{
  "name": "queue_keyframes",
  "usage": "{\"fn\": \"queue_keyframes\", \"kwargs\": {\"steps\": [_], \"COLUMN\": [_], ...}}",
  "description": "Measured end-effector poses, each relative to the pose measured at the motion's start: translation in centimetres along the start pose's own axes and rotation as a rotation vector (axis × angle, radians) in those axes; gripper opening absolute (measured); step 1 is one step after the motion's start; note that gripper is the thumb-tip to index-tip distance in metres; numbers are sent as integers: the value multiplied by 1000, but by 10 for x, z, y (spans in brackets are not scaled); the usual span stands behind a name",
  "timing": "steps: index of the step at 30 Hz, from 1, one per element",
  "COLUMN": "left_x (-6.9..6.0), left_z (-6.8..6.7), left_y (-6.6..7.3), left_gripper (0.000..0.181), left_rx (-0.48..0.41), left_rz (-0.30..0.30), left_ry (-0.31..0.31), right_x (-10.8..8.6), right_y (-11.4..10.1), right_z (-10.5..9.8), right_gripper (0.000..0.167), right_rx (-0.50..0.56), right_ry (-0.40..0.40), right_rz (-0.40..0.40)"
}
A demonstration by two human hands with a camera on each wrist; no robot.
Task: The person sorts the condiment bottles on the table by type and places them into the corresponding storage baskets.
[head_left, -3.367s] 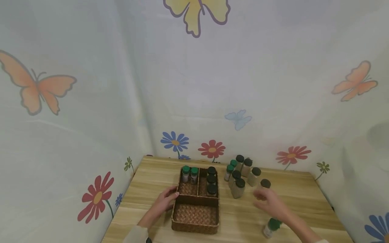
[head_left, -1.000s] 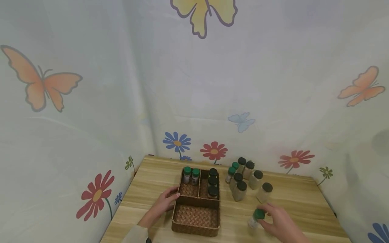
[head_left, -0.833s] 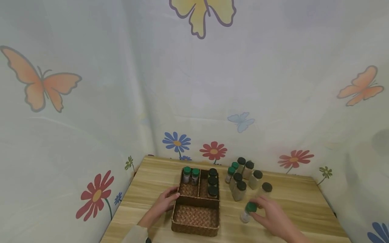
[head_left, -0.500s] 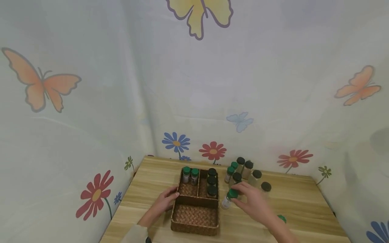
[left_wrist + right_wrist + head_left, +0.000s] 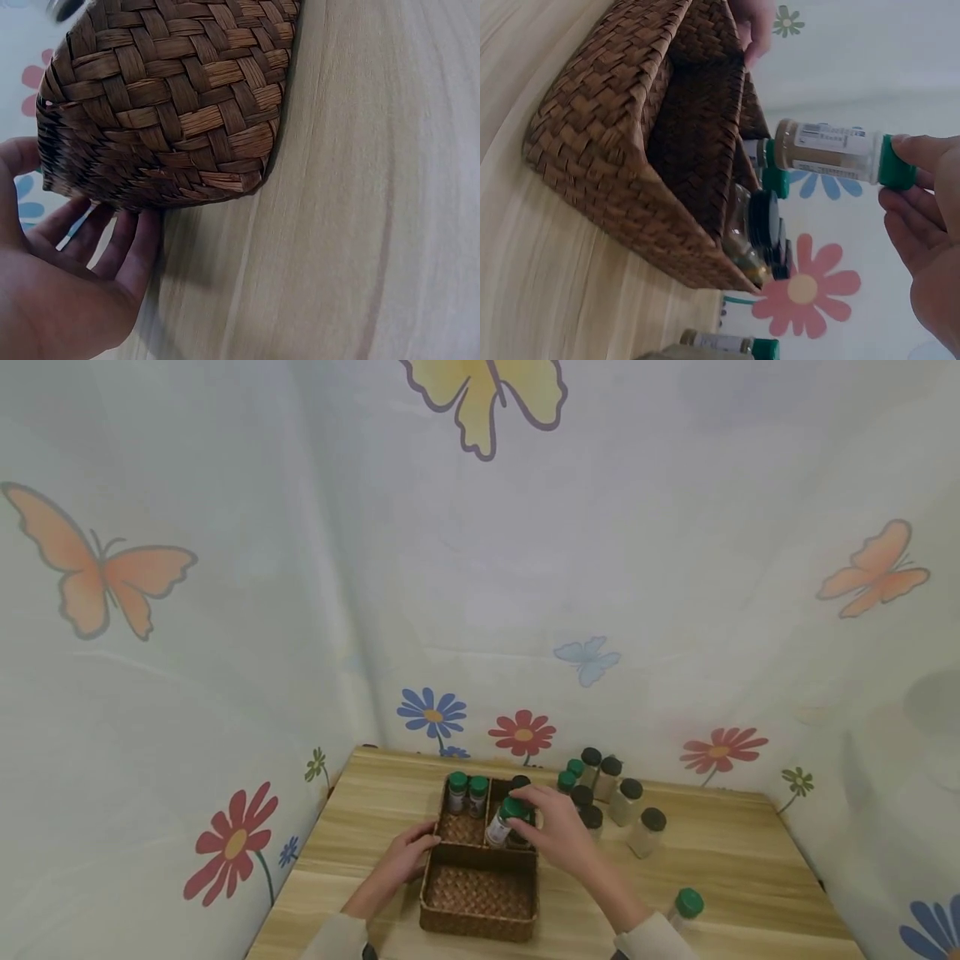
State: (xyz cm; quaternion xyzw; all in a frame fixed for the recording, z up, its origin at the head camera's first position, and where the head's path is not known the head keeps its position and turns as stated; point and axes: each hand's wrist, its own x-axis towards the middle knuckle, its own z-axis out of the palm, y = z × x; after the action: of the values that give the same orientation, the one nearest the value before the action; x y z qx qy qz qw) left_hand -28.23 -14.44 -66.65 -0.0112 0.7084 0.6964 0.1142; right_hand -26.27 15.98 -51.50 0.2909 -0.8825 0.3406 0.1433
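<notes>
My right hand (image 5: 564, 833) pinches a spice jar (image 5: 829, 150) by its green cap, holding it tilted above the back compartments of a woven basket (image 5: 480, 927). Thumb and fingertips lie on the cap in the right wrist view. My left hand (image 5: 405, 862) holds the basket's left side, thumb at the rim and fingers against the outer wall (image 5: 165, 112). Two green-capped jars (image 5: 457, 792) stand in the back left compartment. Black-capped jars (image 5: 761, 217) fill part of the back right one, mostly hidden by my right hand in the head view.
Right of the basket stands a group of black-capped jars (image 5: 627, 802) and green-capped jars (image 5: 567, 781) on the wooden table (image 5: 750, 860). One more green-capped jar (image 5: 687, 906) is near the front right. A flowered cloth wall (image 5: 645, 718) rises behind the table.
My right hand took hold of a green-capped jar at the front right and carried it leftward over the table to above the basket. My left hand stays on the basket.
</notes>
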Motion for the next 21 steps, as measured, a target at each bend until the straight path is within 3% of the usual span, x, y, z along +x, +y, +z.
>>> {"fn": "queue_keyframes", "kwargs": {"steps": [8,15,21], "left_x": [-1,1,1], "left_z": [0,-2,-2], "left_y": [2,0,1], "left_gripper": [61,60,60], "left_rx": [10,-4,10], "left_rz": [-12,-33,-32], "left_ry": [-3,6,-2], "right_x": [24,41,52], "right_y": [9,11,12], "right_z": [38,65,91], "right_gripper": [39,37,35], "right_rx": [-6,-37,-25], "right_ry": [89,12,-35], "right_rz": [25,83,76]}}
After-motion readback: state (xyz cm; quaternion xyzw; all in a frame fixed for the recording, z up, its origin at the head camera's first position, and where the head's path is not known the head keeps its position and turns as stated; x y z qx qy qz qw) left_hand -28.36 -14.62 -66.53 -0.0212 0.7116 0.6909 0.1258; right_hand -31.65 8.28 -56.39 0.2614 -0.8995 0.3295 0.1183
